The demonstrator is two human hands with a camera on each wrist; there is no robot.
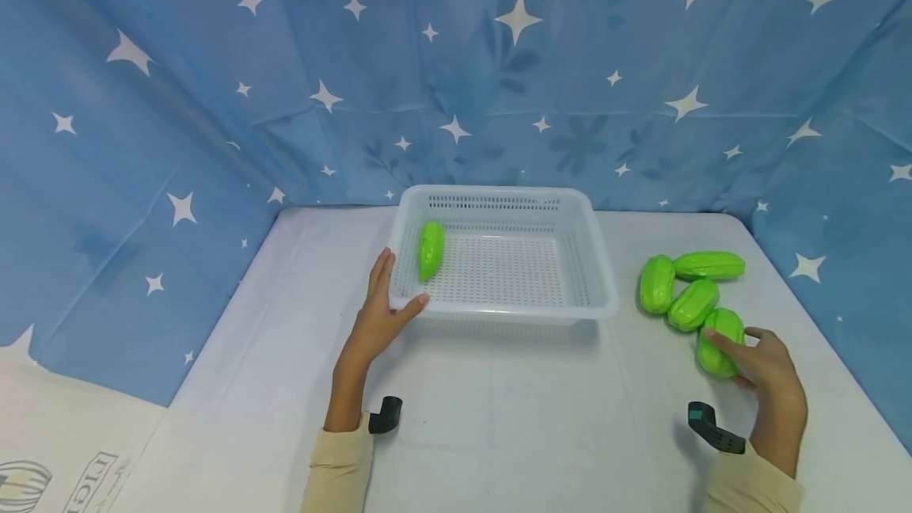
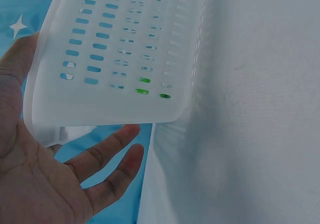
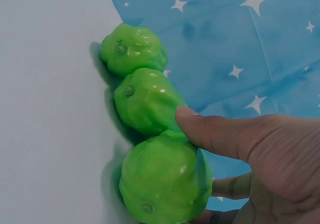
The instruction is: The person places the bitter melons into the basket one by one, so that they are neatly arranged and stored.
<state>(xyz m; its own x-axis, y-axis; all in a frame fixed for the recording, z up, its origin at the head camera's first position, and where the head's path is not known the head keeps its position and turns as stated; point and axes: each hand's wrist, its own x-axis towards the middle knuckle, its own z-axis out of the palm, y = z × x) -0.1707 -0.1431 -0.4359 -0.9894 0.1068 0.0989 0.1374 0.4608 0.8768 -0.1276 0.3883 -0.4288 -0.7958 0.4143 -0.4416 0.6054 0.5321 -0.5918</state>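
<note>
A white plastic basket [image 1: 499, 311] with slotted walls stands at the far middle of the table, one shiny green ribbed gourd [image 1: 431, 252] lying at its left inside. At the basket's near left corner my left hand [image 1: 374, 327] rests with fingers spread, the thumb on the front rim and the other fingers along the left side. On the right, my right hand [image 1: 769, 362] grips the nearest green gourd [image 3: 165, 181], thumb on one side and fingers on the other. Close beyond it are three more gourds: one [image 1: 693, 305] near it, one [image 1: 656, 284] upright-lying, one [image 1: 708, 265] crosswise.
White cloth [image 1: 513, 402] covers the table. A blue curtain with white stars [image 1: 456, 62] hangs behind and along both sides. Printed pale fabric [image 1: 85, 434] shows at the lower left. Each wrist wears a dark camera mount, such as the left mount [image 1: 385, 415].
</note>
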